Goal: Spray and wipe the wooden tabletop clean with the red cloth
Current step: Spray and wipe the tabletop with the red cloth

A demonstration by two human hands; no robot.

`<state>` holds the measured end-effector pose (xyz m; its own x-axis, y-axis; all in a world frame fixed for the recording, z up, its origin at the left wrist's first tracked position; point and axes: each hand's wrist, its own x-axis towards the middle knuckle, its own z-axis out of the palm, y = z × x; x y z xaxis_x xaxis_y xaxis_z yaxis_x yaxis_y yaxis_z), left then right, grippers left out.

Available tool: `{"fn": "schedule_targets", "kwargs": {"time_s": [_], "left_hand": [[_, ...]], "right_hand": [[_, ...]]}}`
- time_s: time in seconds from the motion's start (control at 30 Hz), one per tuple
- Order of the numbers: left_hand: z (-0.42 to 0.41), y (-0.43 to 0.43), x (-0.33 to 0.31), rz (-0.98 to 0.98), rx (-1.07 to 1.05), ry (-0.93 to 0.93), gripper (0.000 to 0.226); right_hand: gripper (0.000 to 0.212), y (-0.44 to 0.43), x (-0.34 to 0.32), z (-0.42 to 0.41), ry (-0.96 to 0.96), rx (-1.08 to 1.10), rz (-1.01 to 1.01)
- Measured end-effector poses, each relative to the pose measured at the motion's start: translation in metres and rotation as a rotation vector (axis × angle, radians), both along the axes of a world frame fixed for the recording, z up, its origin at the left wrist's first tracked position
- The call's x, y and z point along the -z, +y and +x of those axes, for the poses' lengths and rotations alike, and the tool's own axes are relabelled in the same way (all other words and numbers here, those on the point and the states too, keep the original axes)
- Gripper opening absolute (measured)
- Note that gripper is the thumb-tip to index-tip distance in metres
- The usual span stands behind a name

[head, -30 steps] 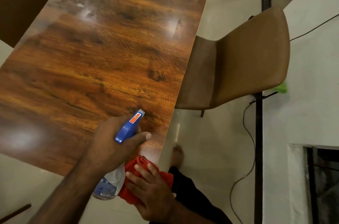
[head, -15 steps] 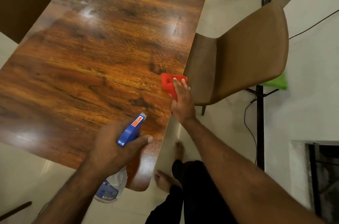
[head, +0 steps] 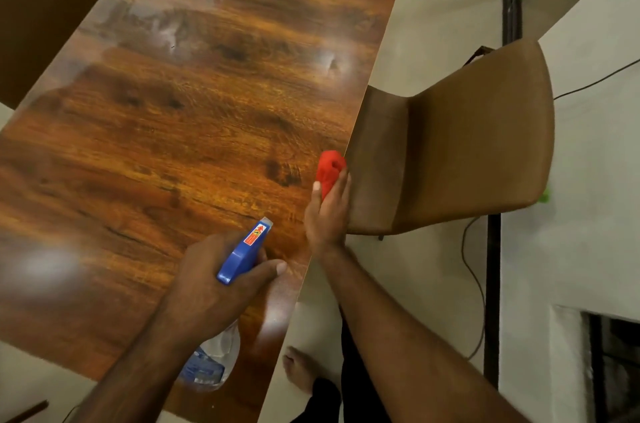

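Wiping looks barely begun: the right grip (head: 327, 214) pinches the crumpled red cloth (head: 330, 169) at the glossy wooden bench's (head: 173, 145) right edge, the left grip (head: 214, 287) curls round the blue-headed clear spray bottle (head: 242, 253) over its near corner, and hazy smears at its far end seem unwiped.

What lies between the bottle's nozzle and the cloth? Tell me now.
Head view: only bare tabletop, from the bottle up to the right hand holding the cloth.

"What lay on the wooden tabletop (head: 194, 145)?"

"A bunched red cloth (head: 330, 168), right at its right-hand edge. The wood was glossy and dark-grained, with hazy pale smears (head: 166, 31) toward the far end."
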<state>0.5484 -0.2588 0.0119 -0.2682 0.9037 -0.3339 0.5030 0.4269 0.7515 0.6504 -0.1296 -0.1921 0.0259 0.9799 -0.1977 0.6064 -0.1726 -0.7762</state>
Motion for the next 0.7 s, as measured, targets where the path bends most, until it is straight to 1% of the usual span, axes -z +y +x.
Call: {"fn": "schedule_targets", "kwargs": {"time_s": [0.07, 0.23, 0.3, 0.33, 0.4, 0.5, 0.57, 0.63, 0.7], "left_hand": [[-0.004, 0.021, 0.007, -0.011, 0.009, 0.02, 0.034], [-0.004, 0.07, 0.012, -0.028, -0.054, 0.036, 0.031], [-0.008, 0.089, 0.013, -0.01, -0.068, 0.029, 0.031], [-0.01, 0.097, 0.014, -0.002, -0.07, 0.029, 0.031], [-0.015, 0.112, 0.013, 0.008, -0.071, 0.023, 0.034], [-0.018, 0.134, 0.011, 0.01, -0.071, 0.008, 0.034], [-0.02, 0.143, 0.012, 0.013, -0.073, -0.001, 0.036], [-0.023, 0.148, 0.012, 0.018, -0.079, -0.012, 0.034], [-0.027, 0.149, 0.01, 0.025, -0.083, -0.008, 0.034]], "right_hand": [[0.067, 0.052, 0.005, -0.003, 0.007, 0.016, 0.011], [0.069, 0.176, 0.012, -0.008, -0.015, 0.001, 0.078], [0.069, 0.203, 0.015, -0.008, -0.078, -0.073, 0.14], [0.067, 0.204, 0.016, -0.007, -0.136, -0.157, 0.191], [0.063, 0.178, 0.015, 0.0, -0.221, -0.382, 0.297], [0.056, 0.099, 0.008, 0.03, -0.182, -0.779, 0.353], [0.055, 0.069, 0.011, 0.051, -0.174, -1.014, 0.379], [0.055, 0.087, 0.015, 0.056, -0.182, -1.194, 0.422], [0.062, 0.135, 0.014, 0.043, -0.223, -1.271, 0.477]]}}
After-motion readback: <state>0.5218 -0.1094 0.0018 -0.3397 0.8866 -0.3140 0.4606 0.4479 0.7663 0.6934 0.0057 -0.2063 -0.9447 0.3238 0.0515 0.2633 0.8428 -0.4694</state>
